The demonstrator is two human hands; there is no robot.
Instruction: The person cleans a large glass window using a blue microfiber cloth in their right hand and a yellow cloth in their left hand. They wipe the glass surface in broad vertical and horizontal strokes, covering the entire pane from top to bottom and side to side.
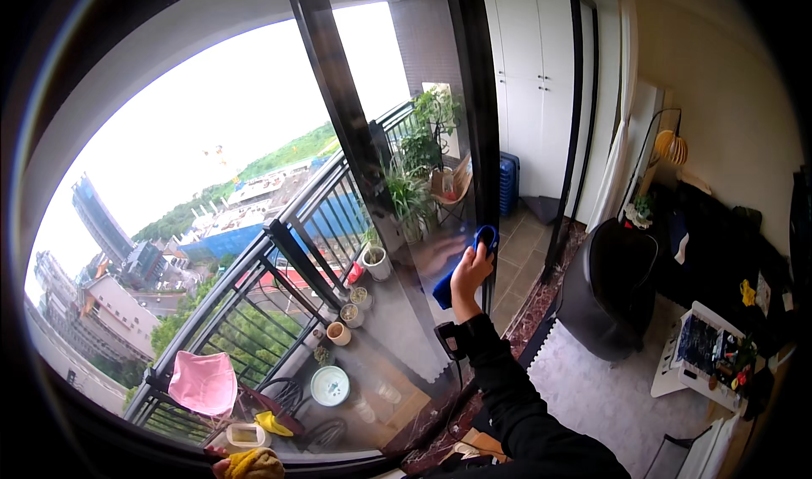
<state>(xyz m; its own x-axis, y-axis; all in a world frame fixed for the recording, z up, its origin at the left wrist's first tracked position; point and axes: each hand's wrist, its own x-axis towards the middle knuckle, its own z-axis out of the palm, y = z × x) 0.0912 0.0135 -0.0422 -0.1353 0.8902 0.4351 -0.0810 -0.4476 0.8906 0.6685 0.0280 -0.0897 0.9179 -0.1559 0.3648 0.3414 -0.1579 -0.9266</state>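
My right hand [471,276] grips a blue hand-held window cleaner [444,288] with a looped end, up against the sliding glass door beside its dark frame [476,130]. The hand's reflection shows faintly in the pane. A black device is strapped to my right wrist, and a cable hangs from it. At the bottom edge, my left hand [219,465], partly cut off, holds a bunched yellow cloth [254,464]. Just above that cloth, a white plastic tub [247,436] and another yellow piece [274,423] show; whether the latter is a reflection is unclear.
Past the glass, potted plants [375,263], a round pale basin [330,386] and a pink folding chair [203,382] stand by the balcony railing [279,238]. Indoors to the right are a black armchair [609,288] and a low white table [672,377] carrying several things.
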